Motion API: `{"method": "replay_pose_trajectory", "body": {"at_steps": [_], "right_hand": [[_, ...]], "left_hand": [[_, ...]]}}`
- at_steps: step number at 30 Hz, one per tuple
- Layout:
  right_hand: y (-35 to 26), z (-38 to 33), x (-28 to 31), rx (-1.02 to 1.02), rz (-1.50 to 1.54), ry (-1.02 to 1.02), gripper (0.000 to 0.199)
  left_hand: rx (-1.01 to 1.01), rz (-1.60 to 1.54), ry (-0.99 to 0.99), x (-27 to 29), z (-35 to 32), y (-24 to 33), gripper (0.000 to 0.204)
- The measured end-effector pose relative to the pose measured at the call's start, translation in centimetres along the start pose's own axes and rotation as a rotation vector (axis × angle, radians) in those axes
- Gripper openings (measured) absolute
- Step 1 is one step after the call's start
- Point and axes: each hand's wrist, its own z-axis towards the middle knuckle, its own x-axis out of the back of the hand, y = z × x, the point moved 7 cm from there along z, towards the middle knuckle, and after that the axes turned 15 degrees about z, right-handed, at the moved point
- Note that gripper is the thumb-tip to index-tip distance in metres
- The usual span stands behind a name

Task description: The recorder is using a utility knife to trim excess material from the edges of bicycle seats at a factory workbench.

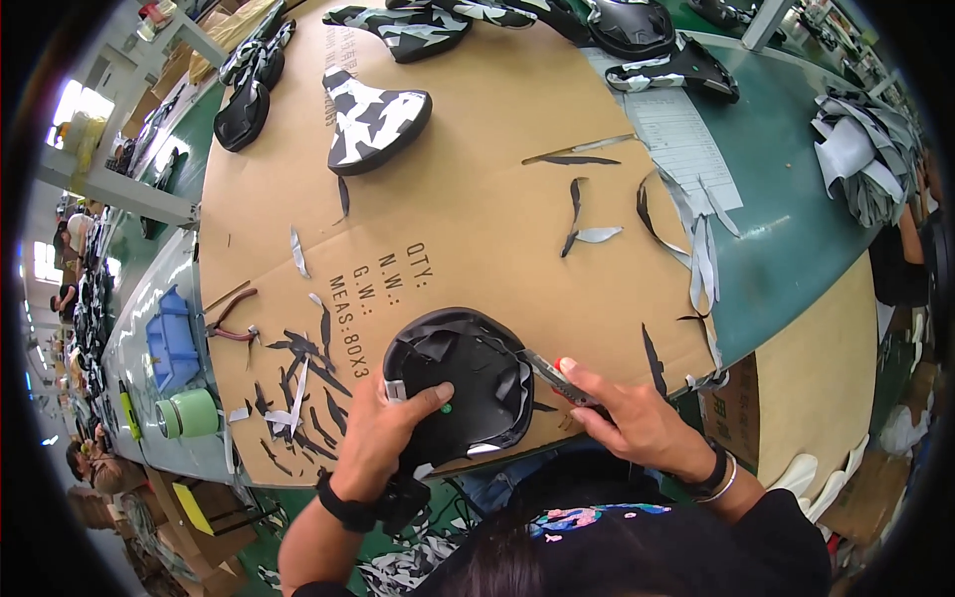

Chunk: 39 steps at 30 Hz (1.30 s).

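A bicycle saddle [463, 403] lies underside up at the near edge of the table, its black cover folded over the rim. My left hand [383, 423] grips its left side, the thumb pressed on the black base. In my right hand [627, 418] is a utility knife [562, 380], fingers wrapped round its grey handle. The knife's tip meets the saddle's upper right rim; how deep the blade sits cannot be made out. Dark trimmed strips [308, 398] are scattered left of my left hand.
Cardboard [477, 229] covers the green table [796, 269]. Red-handled pliers [234, 318], a blue bin [174, 338] and a green cup [189, 414] stand or lie leftward. A camouflage saddle [378, 124] rests farther back, with several others behind. Grey fabric pieces [865, 154] are piled at right.
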Motion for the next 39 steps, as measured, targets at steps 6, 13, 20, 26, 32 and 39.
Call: {"method": "replay_pose_trajectory", "body": {"at_steps": [6, 13, 20, 26, 32, 39], "right_hand": [[0.7, -3.0, -1.7, -0.035, 0.145, 0.038, 0.06], [0.7, -8.2, -2.9, -0.433, 0.279, 0.008, 0.056], [-3.0, -3.0, -0.2, 0.181, 0.226, 0.326, 0.067], [-4.5, 2.6, 0.4, 0.415, 0.026, 0.272, 0.063], [-3.0, 0.3, 14.5, 0.204, 0.058, 0.971, 0.039], [-0.9, 3.3, 13.9, 0.025, 0.246, 0.577, 0.047]], "left_hand": [[-0.06, -0.237, 0.283, -2.6, -3.3, -2.1, 0.033], [-0.285, -0.116, 0.749, -5.4, -8.1, -3.5, 0.03], [-0.36, 0.248, 0.901, -6.1, -10.7, -3.4, 0.033], [-0.351, 0.336, 0.632, -6.0, -8.8, -1.4, 0.038], [-0.375, -0.372, 0.386, 0.0, -5.8, 0.1, 0.037], [-0.39, -0.467, 0.045, 12.9, 9.8, 11.6, 0.033]]}}
